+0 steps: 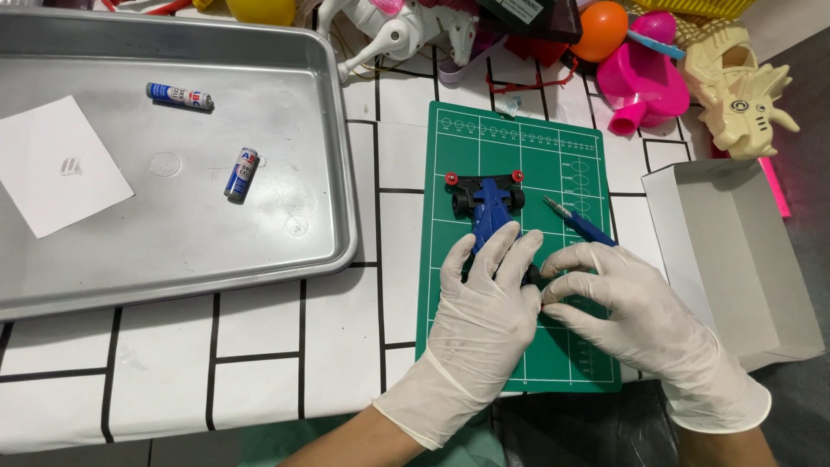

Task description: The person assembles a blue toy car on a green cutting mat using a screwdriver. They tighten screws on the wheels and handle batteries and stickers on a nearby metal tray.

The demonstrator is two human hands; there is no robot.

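Gloved left hand point(486, 307) on blue toy car point(489, 207), right hand point(627, 316) holding blue screwdriver point(581, 222), green cutting mat point(519, 251)

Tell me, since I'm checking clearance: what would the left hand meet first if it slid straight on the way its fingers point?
The left hand points up the green mat; it probably meets the blue toy car its fingertips already rest on.

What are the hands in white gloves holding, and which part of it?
The left hand rests its fingers on the near end of the blue toy car. The right hand holds a blue-handled tool by its handle.
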